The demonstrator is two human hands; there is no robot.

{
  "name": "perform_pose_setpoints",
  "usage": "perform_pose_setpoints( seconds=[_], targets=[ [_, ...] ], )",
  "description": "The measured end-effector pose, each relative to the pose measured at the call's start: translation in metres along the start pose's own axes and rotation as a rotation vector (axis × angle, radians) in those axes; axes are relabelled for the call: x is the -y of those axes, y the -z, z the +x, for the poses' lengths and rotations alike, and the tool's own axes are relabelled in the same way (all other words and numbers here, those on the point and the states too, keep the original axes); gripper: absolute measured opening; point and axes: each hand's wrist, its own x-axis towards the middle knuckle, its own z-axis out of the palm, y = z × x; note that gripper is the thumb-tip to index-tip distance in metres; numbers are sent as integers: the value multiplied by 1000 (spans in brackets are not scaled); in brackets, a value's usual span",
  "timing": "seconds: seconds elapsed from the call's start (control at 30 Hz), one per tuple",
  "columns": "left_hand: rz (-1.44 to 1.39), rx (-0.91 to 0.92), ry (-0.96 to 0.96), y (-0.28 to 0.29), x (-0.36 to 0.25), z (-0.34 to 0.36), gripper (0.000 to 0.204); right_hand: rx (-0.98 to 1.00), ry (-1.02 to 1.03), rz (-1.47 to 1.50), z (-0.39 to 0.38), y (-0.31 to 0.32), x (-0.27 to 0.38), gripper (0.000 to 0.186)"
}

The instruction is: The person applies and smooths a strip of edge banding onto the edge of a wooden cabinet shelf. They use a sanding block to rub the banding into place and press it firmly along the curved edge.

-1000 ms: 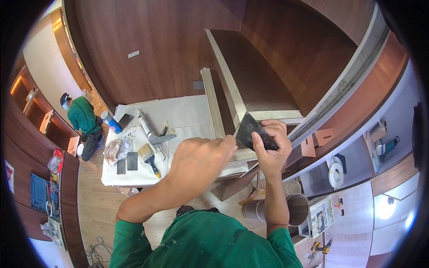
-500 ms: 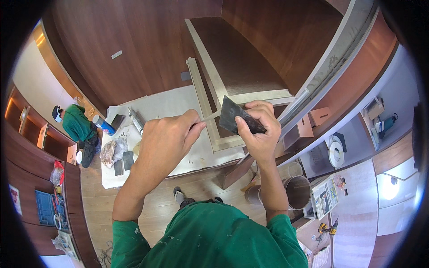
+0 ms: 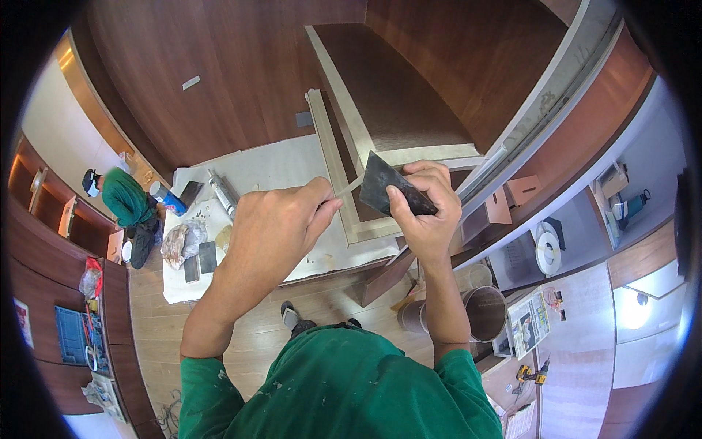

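Chest-high before me, my right hand [image 3: 425, 205] grips a flat dark scraper-like plate [image 3: 383, 187], thumb on its face and fingers behind. Pinched between the thumb and forefinger of my left hand [image 3: 281, 227] is a narrow pale strip [image 3: 352, 187]. Its far end meets the plate's left edge; whether it passes behind is hidden. Beyond both hands stands a brown wood-grain cabinet unit [image 3: 398, 95] with cream-coloured edges. A cream-edged frame [image 3: 352, 228] lies just below the strip in the picture, behind my hands.
A white-covered worktop [image 3: 289, 157] holds a blue can [image 3: 168, 199], a cartridge tube [image 3: 221, 192], crumpled plastic [image 3: 183, 244] and dark flat pads [image 3: 208, 257]. At far left a person in green [image 3: 126, 199] crouches. Brown bins [image 3: 485, 314] and a drill [image 3: 534, 373] are to the right.
Both hands keep nearly the same grip and place, with the strip still against the plate. The view has shifted slightly, and my left foot shows a little lower.
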Motion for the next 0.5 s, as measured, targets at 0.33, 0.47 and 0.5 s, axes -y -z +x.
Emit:
perform_pose_setpoints(
  seconds=[0.33, 0.47, 0.5],
  targets=[
    [1, -2, -1, 0, 0, 0, 22, 2, -8, 4, 0, 0, 0, 15],
    [4, 11, -4, 1, -1, 0, 21, 5, -8, -7, 0, 0, 2, 16],
    [1, 7, -12, 1, -1, -1, 21, 0, -4, -14, -1, 0, 2, 15]
  ],
)
